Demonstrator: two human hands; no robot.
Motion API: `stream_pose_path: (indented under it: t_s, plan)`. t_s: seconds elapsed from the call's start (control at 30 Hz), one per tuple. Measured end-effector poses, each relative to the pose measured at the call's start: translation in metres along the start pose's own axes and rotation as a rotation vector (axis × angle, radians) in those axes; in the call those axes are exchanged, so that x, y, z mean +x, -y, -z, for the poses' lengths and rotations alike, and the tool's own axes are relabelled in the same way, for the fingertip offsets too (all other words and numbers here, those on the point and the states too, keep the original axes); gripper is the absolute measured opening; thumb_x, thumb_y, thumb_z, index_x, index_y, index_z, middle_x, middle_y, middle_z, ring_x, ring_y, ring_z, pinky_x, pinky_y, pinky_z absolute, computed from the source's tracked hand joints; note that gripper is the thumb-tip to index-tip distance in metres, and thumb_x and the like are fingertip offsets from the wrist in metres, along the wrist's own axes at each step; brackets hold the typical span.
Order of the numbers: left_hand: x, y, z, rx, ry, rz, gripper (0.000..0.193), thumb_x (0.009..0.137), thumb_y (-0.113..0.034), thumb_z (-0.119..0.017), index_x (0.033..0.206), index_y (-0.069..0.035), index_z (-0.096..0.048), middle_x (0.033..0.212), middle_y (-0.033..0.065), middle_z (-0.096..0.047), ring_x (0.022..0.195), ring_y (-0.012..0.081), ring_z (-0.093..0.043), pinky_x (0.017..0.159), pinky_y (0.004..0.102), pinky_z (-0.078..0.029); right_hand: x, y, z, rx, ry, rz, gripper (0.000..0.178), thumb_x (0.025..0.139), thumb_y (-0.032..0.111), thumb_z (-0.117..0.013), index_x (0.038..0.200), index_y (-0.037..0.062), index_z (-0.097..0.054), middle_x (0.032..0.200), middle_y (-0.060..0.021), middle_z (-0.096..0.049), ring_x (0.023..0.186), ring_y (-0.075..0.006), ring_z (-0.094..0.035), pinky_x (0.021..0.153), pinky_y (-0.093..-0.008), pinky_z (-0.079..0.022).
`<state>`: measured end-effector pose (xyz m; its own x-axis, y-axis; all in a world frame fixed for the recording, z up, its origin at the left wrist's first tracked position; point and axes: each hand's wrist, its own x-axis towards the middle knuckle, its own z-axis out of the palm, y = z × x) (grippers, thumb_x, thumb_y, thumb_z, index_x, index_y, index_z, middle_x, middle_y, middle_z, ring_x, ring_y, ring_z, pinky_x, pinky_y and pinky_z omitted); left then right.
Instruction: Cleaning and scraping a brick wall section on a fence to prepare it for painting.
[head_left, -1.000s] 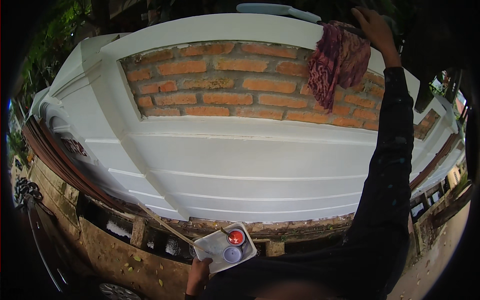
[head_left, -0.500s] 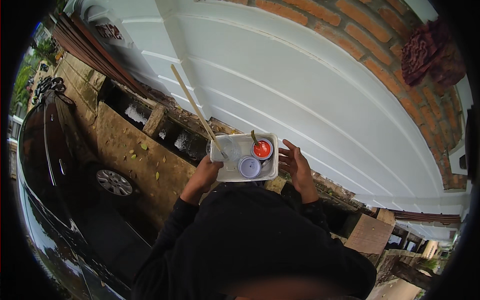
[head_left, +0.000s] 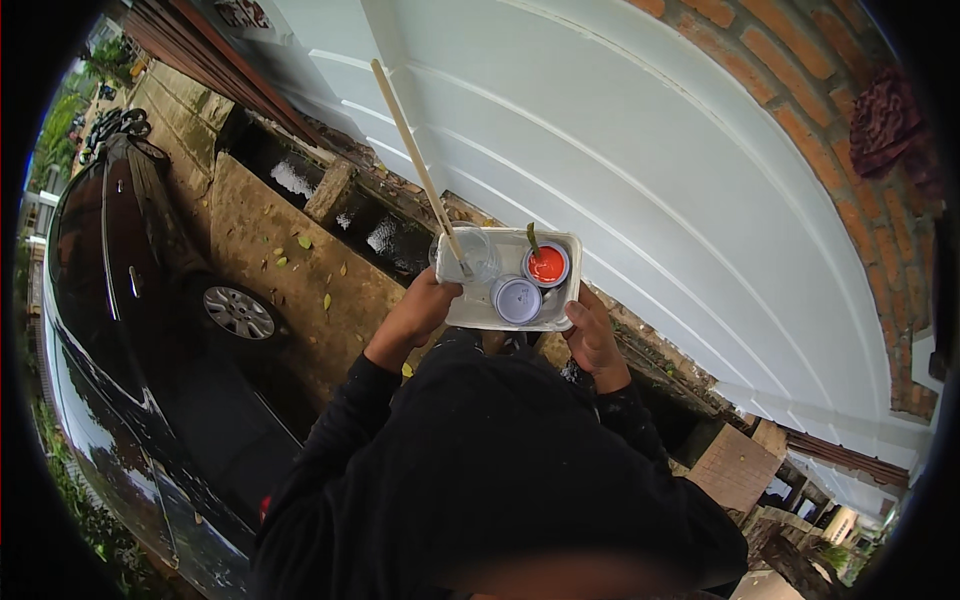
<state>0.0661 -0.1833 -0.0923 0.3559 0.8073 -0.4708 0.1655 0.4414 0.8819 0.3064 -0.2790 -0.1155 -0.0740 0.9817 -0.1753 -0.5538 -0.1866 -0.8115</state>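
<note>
Between both hands I hold a white rectangular tray (head_left: 462, 314) in front of my body. My left hand (head_left: 424, 308) is closed on its left side, thumb over the rim. My right hand (head_left: 594, 338) grips the right edge, thumb on top. Inside the tray stand an open can of red-orange paint (head_left: 546, 265) with a short stick in it, a closed round can with a pale lid (head_left: 518, 300) and a clear plastic cup (head_left: 482, 255). A long wooden stick (head_left: 410, 145) leans out of the cup up to the left; its lower tip is hard to make out.
Ahead rises a white panelled wall (head_left: 560, 130) with orange brickwork (head_left: 790, 55) above and a dark red cloth (head_left: 885, 120) at right. An open drain with water (head_left: 385, 238) runs along its foot. A black car (head_left: 150, 350) stands on the left beside leaf-strewn concrete (head_left: 270, 240).
My right hand, open beside the tray before, has closed on its right edge. The tray has shifted slightly up and right in view; the surroundings have shifted with my head.
</note>
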Motion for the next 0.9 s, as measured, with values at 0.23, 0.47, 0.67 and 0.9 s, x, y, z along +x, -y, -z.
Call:
stream_pose_path:
  t_s: [0.23, 0.47, 0.67, 0.9]
  plan:
    - [0.008, -0.014, 0.037, -0.141, 0.2, 0.054, 0.035, 0.085, -0.003, -0.058, 0.12, 0.004, -0.059, 0.11, 0.009, -0.065, 0.097, 0.0168, -0.06, 0.087, 0.0288, -0.047, 0.015, -0.016, -0.022, 0.018, -0.143, 0.029, 0.066, 0.088, 0.033, -0.063, 0.139, -0.0036, -0.041, 0.13, -0.0113, -0.057, 0.117, -0.0213, -0.057, 0.1, -0.0359, -0.046]
    - [0.04, -0.015, 0.083, -0.293, 0.425, -0.029, 0.062, 0.08, -0.004, -0.056, 0.14, 0.0, -0.043, 0.124, 0.0095, -0.056, 0.116, 0.0177, -0.049, 0.1, 0.0308, -0.039, 0.036, -0.05, -0.057, 0.134, -0.319, 0.122, 0.064, 0.086, 0.03, -0.062, 0.137, -0.0028, -0.043, 0.132, -0.0123, -0.055, 0.12, -0.0235, -0.055, 0.104, -0.0391, -0.043]
    - [0.059, -0.033, 0.111, -0.274, 0.465, 0.094, 0.062, 0.081, 0.0, -0.056, 0.142, -0.001, -0.042, 0.129, 0.0085, -0.055, 0.121, 0.019, -0.048, 0.106, 0.0314, -0.034, 0.051, -0.075, -0.076, 0.127, -0.393, 0.163, 0.069, 0.085, 0.032, -0.065, 0.138, -0.0046, -0.041, 0.133, -0.0137, -0.054, 0.122, -0.024, -0.054, 0.106, -0.0387, -0.04]
    - [0.083, -0.026, 0.112, -0.085, 0.499, 0.087, 0.067, 0.082, 0.001, -0.059, 0.145, -0.004, -0.038, 0.131, 0.0084, -0.053, 0.123, 0.019, -0.046, 0.106, 0.0319, -0.036, 0.048, -0.092, -0.062, 0.101, -0.389, 0.171, 0.076, 0.087, 0.034, -0.063, 0.145, -0.001, -0.031, 0.144, -0.0153, -0.044, 0.132, -0.0294, -0.045, 0.112, -0.0443, -0.035]
